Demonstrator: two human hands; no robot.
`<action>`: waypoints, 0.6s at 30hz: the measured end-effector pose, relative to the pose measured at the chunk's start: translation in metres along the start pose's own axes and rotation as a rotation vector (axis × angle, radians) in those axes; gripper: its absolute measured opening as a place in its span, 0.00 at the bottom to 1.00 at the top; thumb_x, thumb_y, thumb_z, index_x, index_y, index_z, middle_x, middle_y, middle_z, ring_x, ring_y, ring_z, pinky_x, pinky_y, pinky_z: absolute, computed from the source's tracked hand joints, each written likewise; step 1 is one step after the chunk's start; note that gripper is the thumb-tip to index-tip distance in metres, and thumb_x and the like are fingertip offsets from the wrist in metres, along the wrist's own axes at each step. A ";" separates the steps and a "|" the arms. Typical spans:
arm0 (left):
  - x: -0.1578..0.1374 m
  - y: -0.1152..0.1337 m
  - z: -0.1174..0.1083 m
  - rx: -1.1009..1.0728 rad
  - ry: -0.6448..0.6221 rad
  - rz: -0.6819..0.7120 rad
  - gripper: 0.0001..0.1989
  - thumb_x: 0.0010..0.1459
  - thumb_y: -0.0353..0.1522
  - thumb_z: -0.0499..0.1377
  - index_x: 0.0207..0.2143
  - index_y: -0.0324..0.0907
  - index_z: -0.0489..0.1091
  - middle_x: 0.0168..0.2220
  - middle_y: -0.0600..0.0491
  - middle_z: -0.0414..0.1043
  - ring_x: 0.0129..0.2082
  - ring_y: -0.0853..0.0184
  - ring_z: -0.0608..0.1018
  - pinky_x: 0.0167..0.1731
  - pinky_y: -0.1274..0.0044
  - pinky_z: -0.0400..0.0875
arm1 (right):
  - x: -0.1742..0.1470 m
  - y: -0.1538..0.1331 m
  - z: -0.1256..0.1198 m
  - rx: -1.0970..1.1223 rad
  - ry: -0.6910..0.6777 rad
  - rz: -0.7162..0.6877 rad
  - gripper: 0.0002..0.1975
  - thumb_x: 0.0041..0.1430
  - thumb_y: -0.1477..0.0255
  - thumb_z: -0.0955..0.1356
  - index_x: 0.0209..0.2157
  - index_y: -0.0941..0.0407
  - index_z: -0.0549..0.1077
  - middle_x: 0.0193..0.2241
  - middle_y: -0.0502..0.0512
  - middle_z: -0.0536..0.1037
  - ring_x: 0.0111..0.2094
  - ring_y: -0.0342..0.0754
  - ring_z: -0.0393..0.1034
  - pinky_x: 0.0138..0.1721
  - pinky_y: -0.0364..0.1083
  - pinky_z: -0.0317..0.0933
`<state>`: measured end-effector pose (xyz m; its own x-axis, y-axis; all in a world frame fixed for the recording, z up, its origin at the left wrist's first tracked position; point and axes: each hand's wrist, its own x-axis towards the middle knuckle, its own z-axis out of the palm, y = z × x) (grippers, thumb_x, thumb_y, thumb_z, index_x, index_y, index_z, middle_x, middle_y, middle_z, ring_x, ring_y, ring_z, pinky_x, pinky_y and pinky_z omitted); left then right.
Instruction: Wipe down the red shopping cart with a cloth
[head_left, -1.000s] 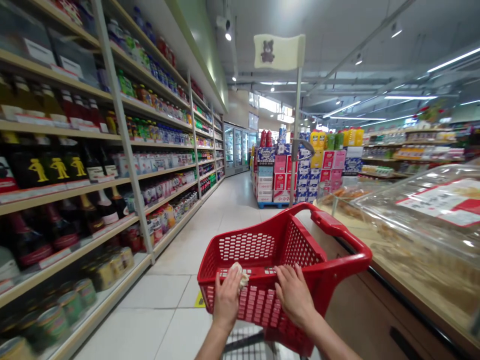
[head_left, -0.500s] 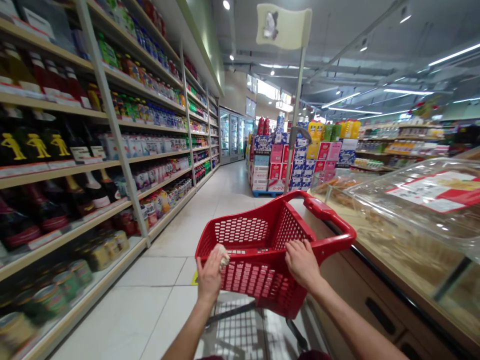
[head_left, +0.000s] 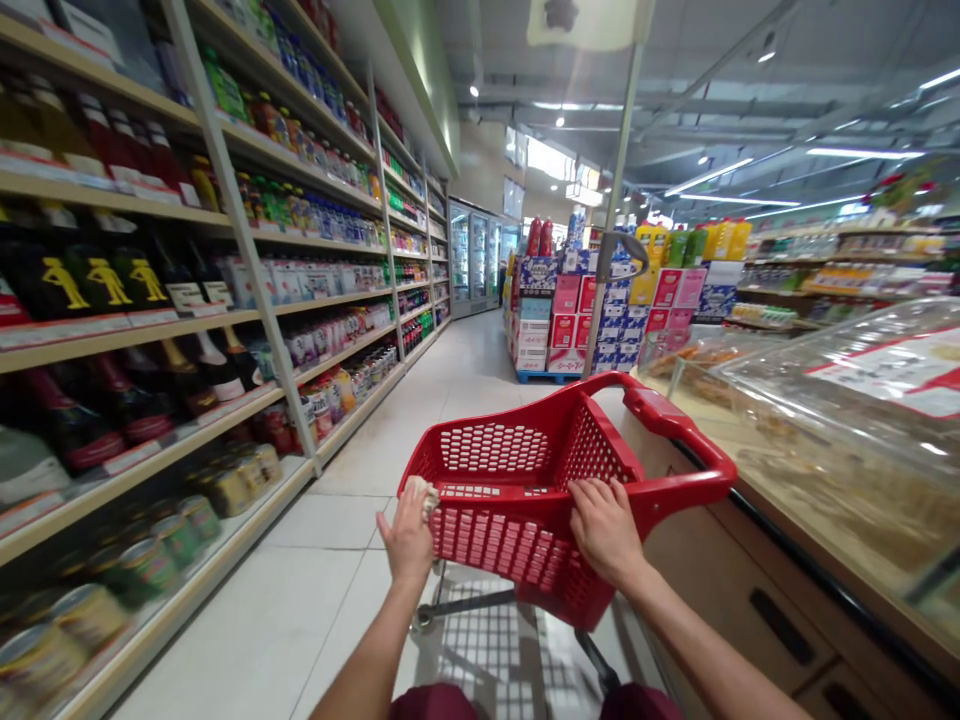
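A red plastic shopping cart (head_left: 517, 508) stands side-on before me, its basket walls full of holes and its handle (head_left: 694, 440) at the right. My left hand (head_left: 407, 535) is at the basket's left end, fingers closed over a crumpled whitish cloth (head_left: 430, 497) against the rim. The thumb sticks out to the left. Farther right, my right hand (head_left: 606, 525) curls its fingers over the near rim, close to the handle end. Nothing is visible inside the part of the basket I can see. A dark metal frame and wheels show underneath.
Shelves (head_left: 270, 320) of bottles and cans line the left side. At the right is a wooden counter (head_left: 757, 590) with clear covers (head_left: 862, 370). Stacked drink boxes (head_left: 566, 330) stand ahead beside a pole (head_left: 611, 220). Pale floor tiles (head_left: 300, 590) run toward glass-door fridges (head_left: 472, 255).
My left hand, with the cloth, has moved left along the rim toward the basket's end. My right hand stays on the rim. The whole view has shifted slightly.
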<state>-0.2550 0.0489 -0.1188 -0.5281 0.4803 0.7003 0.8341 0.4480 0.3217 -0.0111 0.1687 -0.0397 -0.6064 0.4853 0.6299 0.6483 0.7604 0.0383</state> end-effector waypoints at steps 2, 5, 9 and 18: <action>-0.001 0.007 0.003 -0.012 -0.010 0.058 0.23 0.50 0.22 0.45 0.47 0.44 0.65 0.51 0.47 0.64 0.52 0.64 0.66 0.55 0.59 0.41 | 0.000 -0.002 0.000 0.011 0.017 0.000 0.17 0.54 0.75 0.58 0.44 0.57 0.70 0.41 0.55 0.74 0.45 0.50 0.62 0.54 0.51 0.40; -0.007 0.037 0.011 -0.097 -0.064 0.322 0.25 0.50 0.20 0.44 0.49 0.45 0.62 0.51 0.51 0.64 0.53 0.68 0.64 0.57 0.64 0.39 | 0.000 0.001 0.002 0.017 0.008 -0.038 0.18 0.53 0.75 0.58 0.44 0.57 0.70 0.42 0.55 0.73 0.46 0.49 0.61 0.54 0.51 0.40; -0.005 0.024 0.008 -0.054 -0.068 0.258 0.23 0.52 0.21 0.44 0.49 0.45 0.62 0.53 0.50 0.62 0.53 0.68 0.64 0.57 0.62 0.39 | 0.000 0.006 0.003 -0.002 -0.011 -0.047 0.18 0.53 0.76 0.58 0.44 0.57 0.70 0.44 0.55 0.73 0.48 0.49 0.60 0.55 0.51 0.37; -0.005 0.039 0.012 -0.101 -0.086 0.332 0.25 0.51 0.21 0.44 0.49 0.47 0.62 0.52 0.51 0.63 0.53 0.68 0.64 0.57 0.64 0.39 | 0.001 0.005 -0.002 0.033 -0.039 -0.010 0.19 0.52 0.77 0.58 0.44 0.57 0.70 0.44 0.55 0.73 0.47 0.49 0.61 0.55 0.51 0.39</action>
<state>-0.2217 0.0735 -0.1175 -0.2331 0.6509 0.7225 0.9719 0.1816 0.1499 -0.0077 0.1718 -0.0378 -0.6307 0.4932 0.5991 0.6268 0.7789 0.0187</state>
